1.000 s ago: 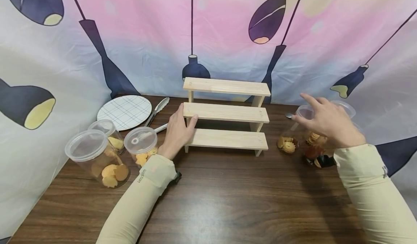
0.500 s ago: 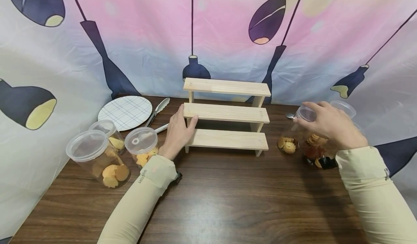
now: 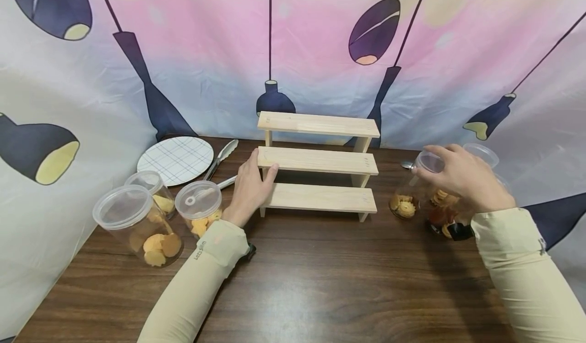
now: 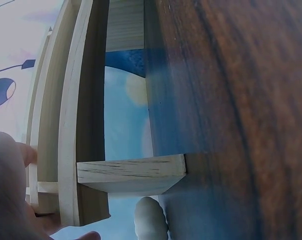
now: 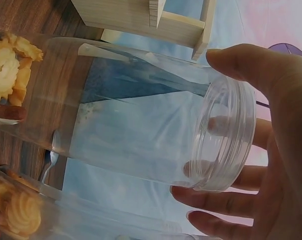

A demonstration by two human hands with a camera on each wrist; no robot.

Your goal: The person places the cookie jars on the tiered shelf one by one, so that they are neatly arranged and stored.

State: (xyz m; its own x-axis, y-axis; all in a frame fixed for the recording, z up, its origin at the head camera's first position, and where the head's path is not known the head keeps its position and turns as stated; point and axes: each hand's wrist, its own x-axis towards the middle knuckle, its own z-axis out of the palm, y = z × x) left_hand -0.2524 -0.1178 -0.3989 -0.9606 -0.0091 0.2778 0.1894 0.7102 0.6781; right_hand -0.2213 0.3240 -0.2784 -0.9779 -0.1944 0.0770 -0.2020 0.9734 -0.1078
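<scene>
A three-step wooden stand (image 3: 318, 162) sits at the back middle of the dark table (image 3: 320, 277). My left hand (image 3: 260, 169) grips its left end, thumb on the front of the middle step; the left wrist view shows the stand (image 4: 85, 125) close up with my fingers (image 4: 10, 190) against it. On the right stands a clear jar (image 3: 409, 196) with a few cookies at the bottom. My right hand (image 3: 432, 162) holds it from above, fingers curled round its lid. In the right wrist view the fingers (image 5: 231, 200) wrap the lid (image 5: 226, 135) of the jar (image 5: 135, 130).
At the left stand three lidded cookie jars (image 3: 133, 223) (image 3: 153, 190) (image 3: 199, 205), with a checked plate (image 3: 176, 159) and metal tongs (image 3: 223, 154) behind them. More jars (image 3: 480, 154) and a spoon (image 3: 406, 164) lie behind my right hand. A printed curtain hangs round the table.
My right hand came down onto the jar's lid and its fingers closed round it. My left hand stayed on the stand.
</scene>
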